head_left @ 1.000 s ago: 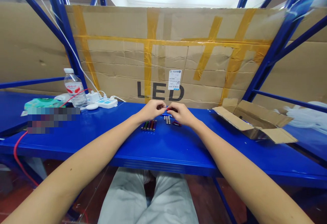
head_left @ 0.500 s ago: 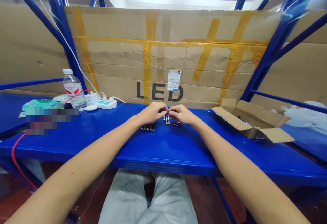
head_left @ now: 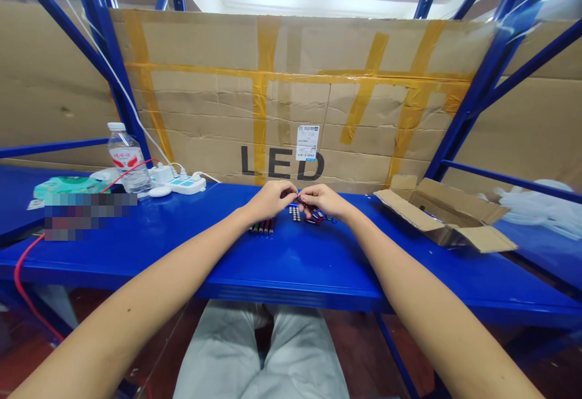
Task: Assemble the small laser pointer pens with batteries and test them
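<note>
My left hand (head_left: 274, 197) and my right hand (head_left: 324, 200) meet over the middle of the blue table, their fingertips pinched together. Between them is something small and dark, too tiny to make out. Just beneath the fingers lie several small round silvery pieces (head_left: 294, 214) in rows, looking like button cells. Near my left hand, several slim dark coloured tubes (head_left: 262, 227) lie side by side, partly covered by that hand. Below my right hand is a loose group of small shiny red and blue pieces (head_left: 314, 219), partly hidden by the fingers.
An open cardboard box (head_left: 443, 214) sits on the right of the blue table (head_left: 291, 265). On the left are a water bottle (head_left: 128, 159), a white power strip (head_left: 187, 184), a green packet (head_left: 68, 187) and a red cable (head_left: 20, 271). A large taped cardboard panel (head_left: 204, 108) stands behind.
The fingers of my right hand have shifted slightly, with lower fingers now showing under the pinch. More of the red and blue pieces shows beside it. The view has moved a little.
</note>
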{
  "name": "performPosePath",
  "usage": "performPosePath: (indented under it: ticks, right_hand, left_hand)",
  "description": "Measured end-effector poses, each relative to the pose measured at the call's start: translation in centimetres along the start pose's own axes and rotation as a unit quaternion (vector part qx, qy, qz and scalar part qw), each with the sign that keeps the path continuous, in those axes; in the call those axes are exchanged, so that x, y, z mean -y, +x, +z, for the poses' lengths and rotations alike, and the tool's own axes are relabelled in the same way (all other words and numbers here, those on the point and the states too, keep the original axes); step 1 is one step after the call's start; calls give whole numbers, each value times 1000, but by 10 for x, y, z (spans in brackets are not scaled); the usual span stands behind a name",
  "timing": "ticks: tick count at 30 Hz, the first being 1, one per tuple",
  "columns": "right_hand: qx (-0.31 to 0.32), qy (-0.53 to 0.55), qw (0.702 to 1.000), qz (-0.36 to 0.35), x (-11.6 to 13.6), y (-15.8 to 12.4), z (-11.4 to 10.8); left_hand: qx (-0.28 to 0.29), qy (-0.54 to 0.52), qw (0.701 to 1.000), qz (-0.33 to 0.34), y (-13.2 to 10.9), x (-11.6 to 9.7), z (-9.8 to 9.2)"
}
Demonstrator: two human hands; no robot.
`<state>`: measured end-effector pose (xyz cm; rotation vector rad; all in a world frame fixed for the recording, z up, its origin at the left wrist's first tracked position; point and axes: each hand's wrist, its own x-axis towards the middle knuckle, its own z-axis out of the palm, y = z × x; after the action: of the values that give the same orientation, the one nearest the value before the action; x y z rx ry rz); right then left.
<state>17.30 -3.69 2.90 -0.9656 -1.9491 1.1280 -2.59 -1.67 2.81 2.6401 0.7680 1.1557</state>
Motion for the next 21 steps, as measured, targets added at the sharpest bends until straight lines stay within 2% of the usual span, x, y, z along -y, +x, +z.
performPosePath:
  ticks: [3,6,9,15,19,21]
  right_hand:
    - [-87,40,995,-18,-1,6,3]
    - [-159,96,982,-15,-3,10,8]
    - [-159,130,979,4,-2,11,12]
    - [-155,76,985,11,-1,9,13]
    - [-144,46,988,14,2,7,9]
    - [-154,-11,988,20,5,6,3]
  left_hand:
    - [-22,18,1000,5,0,-1,2]
    - [-1,57,997,43,-1,-1,5]
    - [41,97,992,66,-2,-1,8]
    - [72,138,985,74,-2,-1,5]
    - [67,135,986,68,-2,0,3]
    - [47,124,990,47,-1,2,4]
